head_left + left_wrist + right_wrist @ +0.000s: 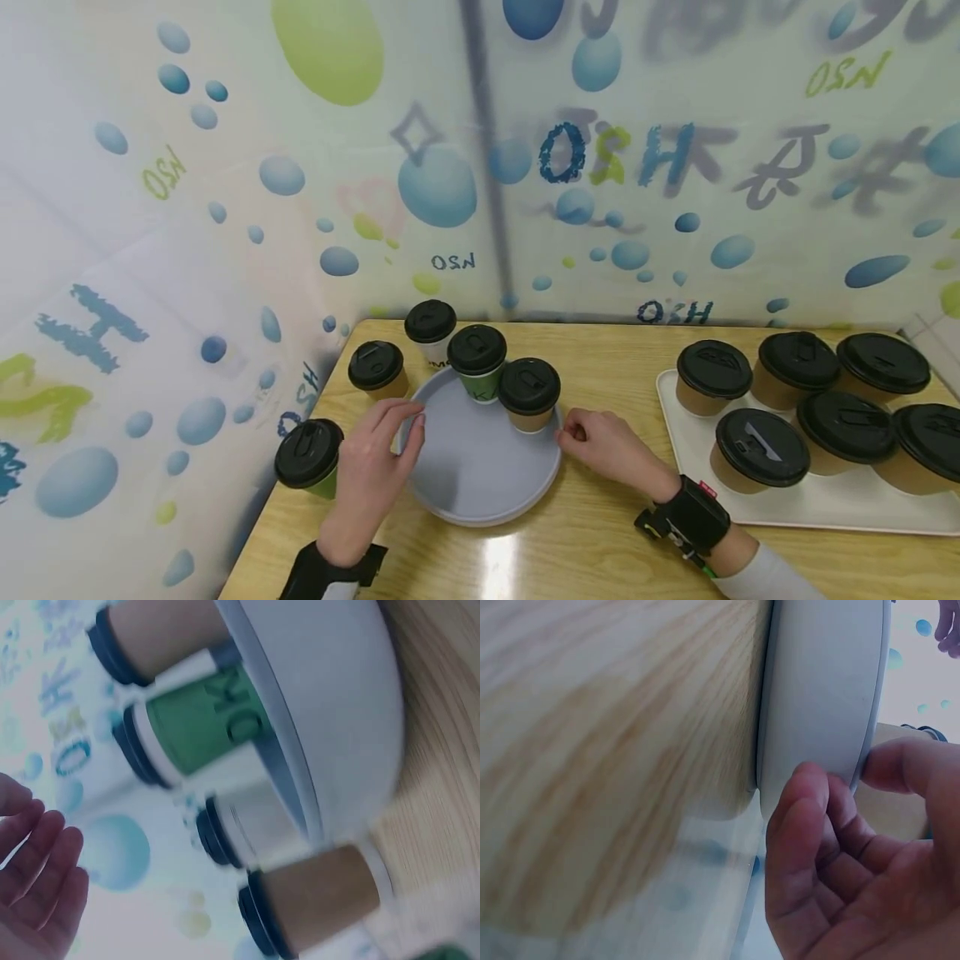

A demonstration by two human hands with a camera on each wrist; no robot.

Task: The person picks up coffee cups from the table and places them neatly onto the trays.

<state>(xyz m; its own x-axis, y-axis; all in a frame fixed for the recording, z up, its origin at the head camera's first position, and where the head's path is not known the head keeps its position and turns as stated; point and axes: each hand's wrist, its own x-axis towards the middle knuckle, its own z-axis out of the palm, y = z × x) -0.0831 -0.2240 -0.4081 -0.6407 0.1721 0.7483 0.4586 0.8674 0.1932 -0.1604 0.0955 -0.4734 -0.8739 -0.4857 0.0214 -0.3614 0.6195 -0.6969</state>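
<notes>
A round grey tray [480,475] with a thick side wall lies on the table. Toward its back stand a green paper cup [480,385] and a brown paper cup [528,421], both with black lids. My right hand [600,446] is at the tray's right rim; in the right wrist view its thumb and curled fingers [799,832] pinch that edge. My left hand [375,458] hovers by the left rim, fingers loosely bent and holding nothing; the left wrist view shows its fingers [45,862] apart from the cups.
Left of the tray stand another green cup [309,458], a brown cup [378,371] and a white cup [431,325], all lidded. A rectangular cream tray [686,450] at the right bears several brown lidded cups. A patterned curtain [600,250] hangs behind the table.
</notes>
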